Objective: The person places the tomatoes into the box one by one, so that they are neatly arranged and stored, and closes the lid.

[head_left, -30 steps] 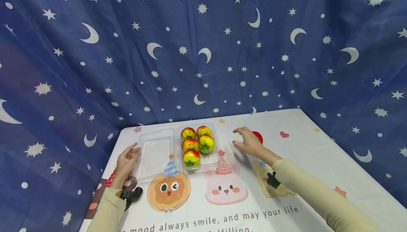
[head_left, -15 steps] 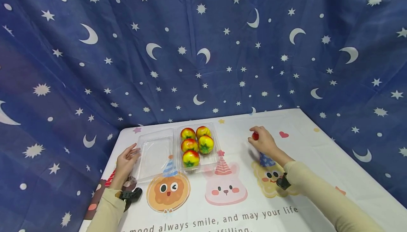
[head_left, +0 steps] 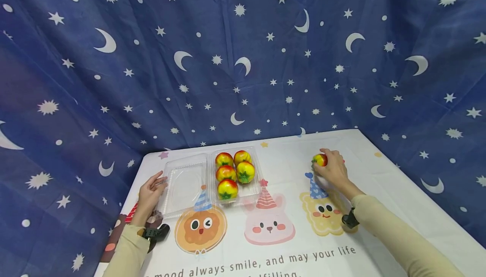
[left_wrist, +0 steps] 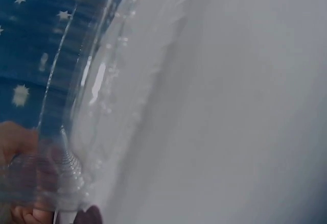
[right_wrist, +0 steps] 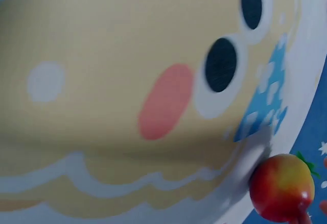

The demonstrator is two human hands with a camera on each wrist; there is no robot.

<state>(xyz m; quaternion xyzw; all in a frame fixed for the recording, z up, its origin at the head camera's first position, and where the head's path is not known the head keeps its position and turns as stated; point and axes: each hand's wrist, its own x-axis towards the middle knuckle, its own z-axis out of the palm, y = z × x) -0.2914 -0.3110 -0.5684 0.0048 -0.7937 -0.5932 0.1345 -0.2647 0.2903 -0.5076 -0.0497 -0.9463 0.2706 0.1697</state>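
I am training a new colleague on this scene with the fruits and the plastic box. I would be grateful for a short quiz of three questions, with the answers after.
1. How many fruits lie in the clear tray?

2. True or false: the right hand holds nothing.

3. Which thing is nearest to the left hand?
A. the printed rabbit
B. the open lid
C. the printed yellow biscuit

Key:
1. Five.
2. False; it holds a red-and-yellow fruit.
3. B; the fingers are at the outer edge of the lid.
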